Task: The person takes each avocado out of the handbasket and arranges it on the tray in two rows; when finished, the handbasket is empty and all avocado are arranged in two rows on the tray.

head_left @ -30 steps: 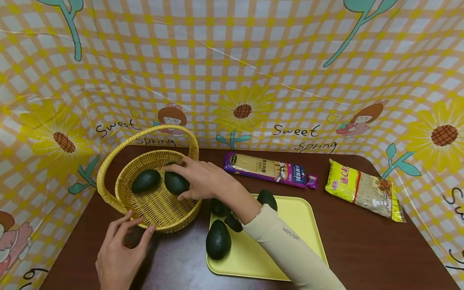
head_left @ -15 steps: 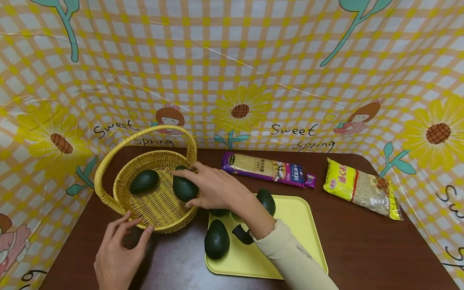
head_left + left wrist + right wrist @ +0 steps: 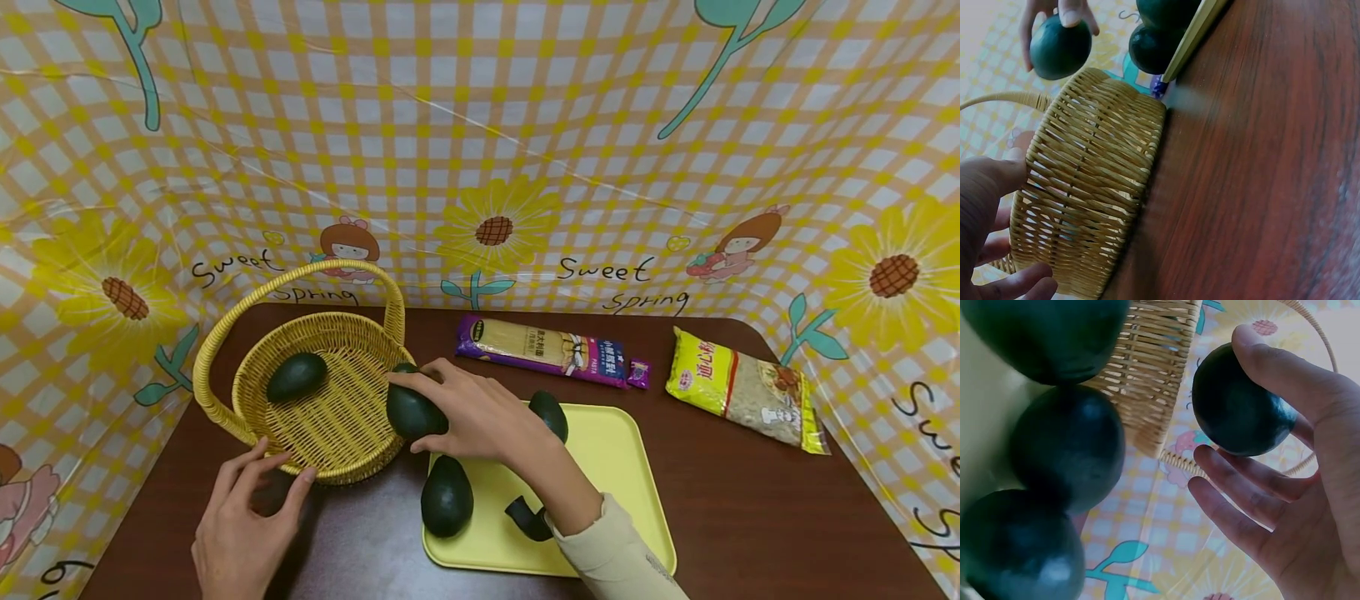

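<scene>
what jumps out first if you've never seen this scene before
The right hand grips a dark green avocado over the near rim of the yellow woven wicker basket, which holds one more avocado. The left hand steadies the basket's front edge. To the right, a pale yellow plastic tray carries further avocados.

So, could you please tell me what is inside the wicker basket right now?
One avocado lies inside the wicker basket. The right hand holds another avocado over its rim.

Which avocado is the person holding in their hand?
The avocado held by the right hand, above the basket's rim next to the yellow tray. One other avocado lies inside the basket; the rest sit on the tray, untouched.
</scene>
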Demonstrator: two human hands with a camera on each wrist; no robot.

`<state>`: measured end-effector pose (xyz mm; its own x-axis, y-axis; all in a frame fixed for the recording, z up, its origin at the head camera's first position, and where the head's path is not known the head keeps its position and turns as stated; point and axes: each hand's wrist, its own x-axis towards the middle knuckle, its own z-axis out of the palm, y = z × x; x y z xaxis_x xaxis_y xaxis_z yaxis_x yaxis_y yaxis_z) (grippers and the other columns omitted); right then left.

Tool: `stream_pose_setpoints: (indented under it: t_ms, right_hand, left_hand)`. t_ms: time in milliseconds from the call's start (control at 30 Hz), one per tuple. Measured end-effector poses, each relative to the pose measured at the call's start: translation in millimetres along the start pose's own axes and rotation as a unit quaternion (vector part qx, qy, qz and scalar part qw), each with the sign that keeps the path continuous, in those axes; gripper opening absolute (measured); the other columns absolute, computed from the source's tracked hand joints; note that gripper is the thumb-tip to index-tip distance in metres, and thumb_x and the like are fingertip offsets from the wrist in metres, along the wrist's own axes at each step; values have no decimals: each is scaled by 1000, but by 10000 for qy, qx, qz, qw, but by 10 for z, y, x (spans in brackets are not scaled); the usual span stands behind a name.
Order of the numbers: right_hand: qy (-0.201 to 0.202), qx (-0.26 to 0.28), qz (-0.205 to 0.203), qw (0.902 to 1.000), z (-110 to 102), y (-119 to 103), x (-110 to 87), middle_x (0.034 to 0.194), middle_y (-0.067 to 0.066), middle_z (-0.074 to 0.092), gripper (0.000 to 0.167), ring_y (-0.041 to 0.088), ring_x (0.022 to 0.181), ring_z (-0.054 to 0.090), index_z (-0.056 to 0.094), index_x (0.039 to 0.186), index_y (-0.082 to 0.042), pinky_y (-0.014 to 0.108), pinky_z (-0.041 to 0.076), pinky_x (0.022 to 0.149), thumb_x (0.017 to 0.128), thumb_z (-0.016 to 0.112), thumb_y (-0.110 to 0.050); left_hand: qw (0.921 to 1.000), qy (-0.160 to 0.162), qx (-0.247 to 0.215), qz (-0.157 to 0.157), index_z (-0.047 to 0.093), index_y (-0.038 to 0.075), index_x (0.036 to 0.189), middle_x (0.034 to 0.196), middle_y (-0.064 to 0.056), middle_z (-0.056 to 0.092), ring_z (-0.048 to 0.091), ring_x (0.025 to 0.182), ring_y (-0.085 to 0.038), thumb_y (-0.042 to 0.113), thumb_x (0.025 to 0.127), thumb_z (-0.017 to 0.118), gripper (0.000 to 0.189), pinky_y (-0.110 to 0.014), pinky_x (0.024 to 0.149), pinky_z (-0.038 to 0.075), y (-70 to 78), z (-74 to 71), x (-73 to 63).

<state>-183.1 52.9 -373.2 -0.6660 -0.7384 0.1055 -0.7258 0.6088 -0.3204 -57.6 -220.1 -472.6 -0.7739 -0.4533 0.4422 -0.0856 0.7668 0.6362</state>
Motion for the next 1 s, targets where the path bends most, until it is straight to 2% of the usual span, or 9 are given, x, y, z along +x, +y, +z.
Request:
stream_pose_setpoints:
  t_ms: [100, 300, 467, 700, 1000]
  right_hand:
    - [46, 58, 87, 9999, 14, 31, -72, 149, 12, 57, 87, 23, 103, 71, 44, 165, -34, 38, 58, 74, 91, 88, -47]
    - [127, 19, 182, 9998, 41, 85, -182, 148, 12, 58, 87, 25, 103, 72, 46, 164, -34, 38, 59, 73, 90, 89, -48]
    - [255, 24, 172, 9995, 42, 115, -252, 146, 12, 59, 87, 24, 98, 73, 48, 163, -31, 34, 56, 66, 89, 90, -48]
    - [289, 84, 213, 9993, 46, 144, -349, 143, 12, 60, 90, 21, 93, 71, 46, 164, -33, 29, 52, 62, 88, 91, -47]
    - [302, 90, 251, 9992, 60, 166, -464, 142, 10, 61, 92, 19, 94, 71, 46, 164, -32, 27, 52, 66, 86, 91, -50]
  left_hand:
    - [10000, 19, 14, 24, 84, 20, 112, 137, 1, 72, 71, 90, -23, 31, 80, 99, 37, -34, 59, 53, 0, -5, 0]
    - [9999, 73, 2, 131, 84, 19, 111, 136, 0, 72, 71, 87, -23, 30, 80, 99, 37, -33, 59, 54, -2, -6, 5]
    - [9998, 90, 6, 165, 83, 17, 111, 135, -1, 73, 72, 86, -24, 30, 80, 99, 37, -33, 59, 54, -1, -2, 7]
    - [9999, 64, 26, 132, 83, 18, 111, 136, -1, 72, 72, 86, -24, 31, 80, 99, 37, -34, 58, 53, -4, -1, -1]
    - [9999, 59, 54, 104, 83, 18, 111, 136, -1, 72, 72, 86, -25, 30, 80, 99, 37, -35, 58, 53, -4, 6, -8]
